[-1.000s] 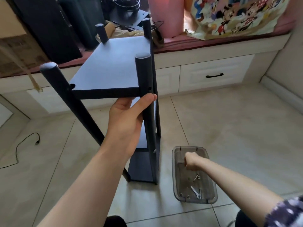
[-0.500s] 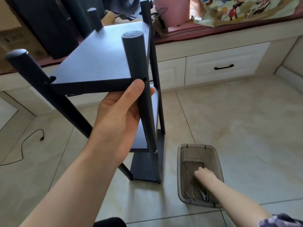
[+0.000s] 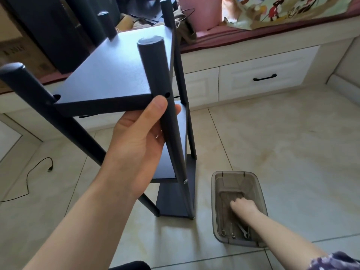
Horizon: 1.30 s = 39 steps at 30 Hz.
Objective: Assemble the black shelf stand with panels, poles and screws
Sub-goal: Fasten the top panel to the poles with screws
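Around you the tiled floor (image 3: 272, 143) runs up to a white drawer (image 3: 266, 78) under a cushioned bench (image 3: 253, 28), with a cardboard box (image 3: 17, 49) at the far left and a black cable (image 3: 33, 172) trailing over the tiles. Just right of the black shelf stand (image 3: 116, 78) sits a clear plastic tub (image 3: 259, 193), with a small wrench (image 3: 243, 230) and a few screws (image 3: 224, 232) at its near end.

The stand rises from the floor in front of you, its top panel tilted toward you. Your left hand (image 3: 140, 137) grips the near right pole (image 3: 155, 75) just below that panel, thumb on the front and fingers curled behind.

Your right hand (image 3: 243, 208) reaches down into the tub, knuckles up. Whether its fingers pinch anything, I cannot tell.
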{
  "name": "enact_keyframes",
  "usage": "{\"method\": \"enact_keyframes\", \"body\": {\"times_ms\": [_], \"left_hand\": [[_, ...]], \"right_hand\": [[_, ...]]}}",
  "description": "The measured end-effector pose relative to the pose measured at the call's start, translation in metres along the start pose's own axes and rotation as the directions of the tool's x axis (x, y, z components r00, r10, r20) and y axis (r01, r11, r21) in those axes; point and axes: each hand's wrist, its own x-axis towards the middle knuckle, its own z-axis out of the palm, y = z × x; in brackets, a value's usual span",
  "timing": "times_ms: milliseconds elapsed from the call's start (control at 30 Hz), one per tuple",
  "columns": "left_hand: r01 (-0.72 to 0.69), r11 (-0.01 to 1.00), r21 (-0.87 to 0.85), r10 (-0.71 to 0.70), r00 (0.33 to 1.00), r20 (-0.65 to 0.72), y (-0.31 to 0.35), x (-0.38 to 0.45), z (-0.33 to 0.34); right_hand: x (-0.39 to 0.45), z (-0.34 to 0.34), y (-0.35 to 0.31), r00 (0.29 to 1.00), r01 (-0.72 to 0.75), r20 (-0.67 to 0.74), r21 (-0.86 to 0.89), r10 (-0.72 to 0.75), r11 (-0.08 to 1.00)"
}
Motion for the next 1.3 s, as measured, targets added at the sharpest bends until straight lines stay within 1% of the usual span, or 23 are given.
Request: {"method": "enact_keyframes", "body": {"times_ms": [100,233,333,400,500,567,633,700,767,833,900,1000,1067,1200,1300], "left_hand": [[0.004,1.000,-0.007,-0.004,1.000,0.003,-0.001,0.001,-0.002],[0.021,1.000,-0.013,-0.021,1.000,-0.006,-0.002,0.002,-0.003],[0.035,0.999,-0.035,-0.036,0.999,-0.034,-0.001,0.003,-0.004],[0.043,0.997,-0.061,-0.046,0.998,-0.051,0.002,0.003,-0.002],[0.037,0.996,-0.076,-0.041,0.998,-0.053,0.007,0.000,0.001],[0.044,0.997,-0.061,-0.047,0.997,-0.061,0.009,-0.003,0.002],[0.044,0.998,-0.054,-0.047,0.997,-0.057,0.010,-0.006,0.001],[0.050,0.998,-0.045,-0.053,0.997,-0.060,0.011,-0.008,0.000],[0.053,0.998,-0.037,-0.055,0.997,-0.051,0.013,-0.010,-0.002],[0.049,0.997,-0.055,-0.051,0.998,-0.037,0.015,-0.011,-0.002],[0.043,0.992,-0.122,-0.049,0.998,-0.042,0.016,-0.012,-0.003],[0.061,0.978,-0.198,-0.071,0.996,-0.046,0.018,-0.012,-0.003],[0.061,0.982,-0.178,-0.071,0.996,-0.050,0.019,-0.011,-0.004],[0.039,0.989,-0.143,-0.042,0.999,-0.021,0.018,-0.006,-0.007],[0.046,0.992,-0.117,-0.046,0.999,0.002,0.015,-0.003,-0.011]], "right_hand": [[-0.004,-0.019,-0.002,1.000,-0.006,-0.003,0.079,0.006,0.997],[-0.010,-0.064,0.001,0.999,0.027,-0.041,0.126,-0.022,0.992],[-0.028,-0.113,-0.002,0.993,0.102,-0.079,0.158,-0.090,0.982],[-0.052,-0.148,-0.004,0.981,0.166,-0.130,0.192,-0.143,0.967],[-0.100,-0.197,-0.006,0.940,0.292,-0.268,0.311,-0.211,0.905],[-0.137,-0.218,-0.013,0.909,0.370,-0.360,0.470,-0.209,0.801],[-0.175,-0.235,-0.020,0.877,0.458,-0.435,0.630,-0.202,0.627],[-0.214,-0.251,-0.027,0.836,0.540,-0.518,0.718,-0.181,0.440],[-0.248,-0.265,-0.033,0.772,0.629,-0.624,0.720,-0.122,0.293],[-0.271,-0.277,-0.037,0.708,0.698,-0.706,0.695,-0.018,0.170],[-0.285,-0.287,-0.041,0.641,0.758,-0.765,0.644,0.064,0.102],[-0.294,-0.298,-0.045,0.536,0.831,-0.831,0.551,0.149,0.081],[-0.294,-0.303,-0.046,0.497,0.849,-0.853,0.516,0.158,0.117],[-0.287,-0.302,-0.047,0.480,0.839,-0.864,0.502,0.151,0.209],[-0.282,-0.302,-0.050,0.494,0.831,-0.854,0.519,0.166,0.199]]}}
